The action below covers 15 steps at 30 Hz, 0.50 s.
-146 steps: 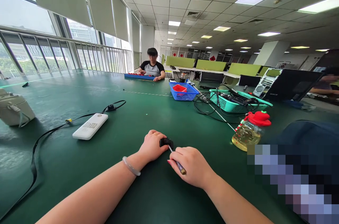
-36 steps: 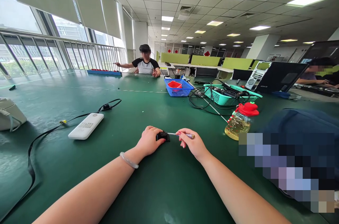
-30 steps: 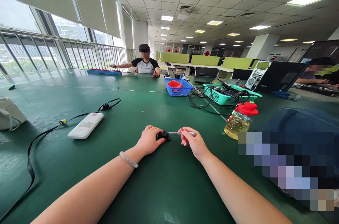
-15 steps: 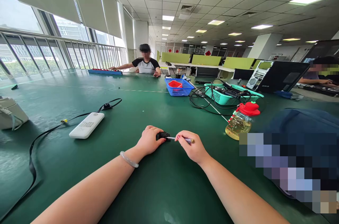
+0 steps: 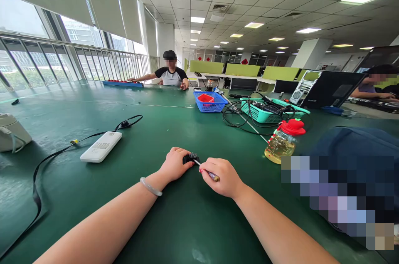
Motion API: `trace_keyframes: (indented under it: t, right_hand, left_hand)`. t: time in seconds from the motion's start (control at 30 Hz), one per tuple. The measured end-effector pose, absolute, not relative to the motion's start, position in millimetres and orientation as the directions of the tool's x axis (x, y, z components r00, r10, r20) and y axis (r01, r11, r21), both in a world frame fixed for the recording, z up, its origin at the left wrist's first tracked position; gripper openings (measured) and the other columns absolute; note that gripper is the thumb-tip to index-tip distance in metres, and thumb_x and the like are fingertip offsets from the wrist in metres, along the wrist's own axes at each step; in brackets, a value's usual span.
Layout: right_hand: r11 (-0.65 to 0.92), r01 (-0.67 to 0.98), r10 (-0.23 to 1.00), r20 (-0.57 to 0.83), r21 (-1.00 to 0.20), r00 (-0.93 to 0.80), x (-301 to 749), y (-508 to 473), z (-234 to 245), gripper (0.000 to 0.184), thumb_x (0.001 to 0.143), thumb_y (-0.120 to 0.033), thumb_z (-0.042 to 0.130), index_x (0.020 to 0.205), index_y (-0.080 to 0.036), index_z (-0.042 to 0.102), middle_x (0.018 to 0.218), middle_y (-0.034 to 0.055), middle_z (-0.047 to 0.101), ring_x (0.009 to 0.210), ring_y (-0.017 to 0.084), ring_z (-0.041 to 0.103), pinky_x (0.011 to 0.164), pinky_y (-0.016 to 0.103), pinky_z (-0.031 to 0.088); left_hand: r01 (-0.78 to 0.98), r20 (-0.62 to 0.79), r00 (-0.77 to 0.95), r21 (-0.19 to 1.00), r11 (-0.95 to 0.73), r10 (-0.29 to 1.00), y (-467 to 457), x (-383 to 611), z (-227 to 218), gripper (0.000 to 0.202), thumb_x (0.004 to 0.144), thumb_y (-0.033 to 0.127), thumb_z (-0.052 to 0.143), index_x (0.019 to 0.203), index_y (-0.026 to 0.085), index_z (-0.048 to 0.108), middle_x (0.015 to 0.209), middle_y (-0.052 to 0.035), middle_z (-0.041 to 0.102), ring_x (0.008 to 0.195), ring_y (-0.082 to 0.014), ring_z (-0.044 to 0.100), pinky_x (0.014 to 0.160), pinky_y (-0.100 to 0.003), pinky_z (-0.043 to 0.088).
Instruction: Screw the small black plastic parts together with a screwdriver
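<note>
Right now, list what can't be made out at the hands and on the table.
Head view:
Small black part: left end hidden by the left hand.
Slim tool: part of its handle hidden by the right hand; tip too small to tell contact.
White device: print too small to read.
Beige bag: cut off by the left edge.
Dark blue item: partly pixelated, cut off by the right edge.

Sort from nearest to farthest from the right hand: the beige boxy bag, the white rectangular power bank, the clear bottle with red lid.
1. Bottle, on the right
2. Power bank, on the left
3. Bag, at the far left
</note>
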State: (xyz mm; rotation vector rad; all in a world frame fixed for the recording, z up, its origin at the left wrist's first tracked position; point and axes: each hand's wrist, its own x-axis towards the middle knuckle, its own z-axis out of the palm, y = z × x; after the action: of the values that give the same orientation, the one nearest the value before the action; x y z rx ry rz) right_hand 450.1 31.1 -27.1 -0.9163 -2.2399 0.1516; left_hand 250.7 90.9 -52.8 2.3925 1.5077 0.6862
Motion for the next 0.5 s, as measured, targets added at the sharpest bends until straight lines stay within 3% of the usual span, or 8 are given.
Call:
trace_keyframes:
  t: [0.13, 0.23, 0.33, 0.5]
  right_hand:
    - [0.645, 0.656, 0.721, 0.596, -0.392, -0.353, 454, 36, -29, 0.025, 0.091, -0.025, 0.044, 0.08, -0.022, 0.066, 0.072, 0.0035, 0.062, 0.062, 0.015, 0.054, 0.063, 0.026, 0.04]
    - [0.545, 0.647, 0.789, 0.588, -0.534, -0.179, 456, 41, -31, 0.022, 0.091, -0.029, 0.047, 0.081, -0.022, 0.066, 0.077, 0.0038, 0.064, 0.067, 0.016, 0.057, 0.064, 0.026, 0.042]
    - [0.482, 0.529, 0.837, 0.545, -0.698, -0.044, 457, 44, -33, 0.018, 0.088, -0.036, 0.053, 0.085, -0.022, 0.066, 0.084, 0.0045, 0.066, 0.073, 0.018, 0.06, 0.066, 0.027, 0.045]
    - [0.363, 0.339, 0.916, 0.399, -0.868, 0.04, 456, 46, -36, 0.039, 0.088, -0.055, 0.05, 0.075, -0.02, 0.063, 0.056, 0.0001, 0.051, 0.051, 0.014, 0.048, 0.048, 0.025, 0.038]
  left_hand:
    - [0.797, 0.244, 0.355, 0.426, -0.429, 0.902, 91, 251, -52, 0.032, 0.08, 0.037, 0.065, 0.108, 0.022, 0.069, 0.113, -0.0059, 0.07, 0.117, -0.0296, 0.051, 0.102, -0.044, 0.041]
    - [0.799, 0.231, 0.355, 0.428, -0.423, 0.906, 90, 251, -51, 0.036, 0.078, 0.038, 0.066, 0.11, 0.021, 0.069, 0.114, -0.0069, 0.07, 0.119, -0.0303, 0.05, 0.104, -0.044, 0.04]
    - [0.785, 0.229, 0.372, 0.439, -0.437, 0.9, 89, 251, -50, 0.04, 0.075, 0.037, 0.07, 0.112, 0.023, 0.068, 0.115, -0.0056, 0.069, 0.119, -0.03, 0.05, 0.105, -0.043, 0.04]
    - [0.777, 0.203, 0.38, 0.459, -0.431, 0.902, 87, 252, -48, 0.037, 0.076, 0.032, 0.069, 0.112, 0.025, 0.068, 0.114, -0.0041, 0.07, 0.119, -0.0288, 0.051, 0.104, -0.042, 0.04]
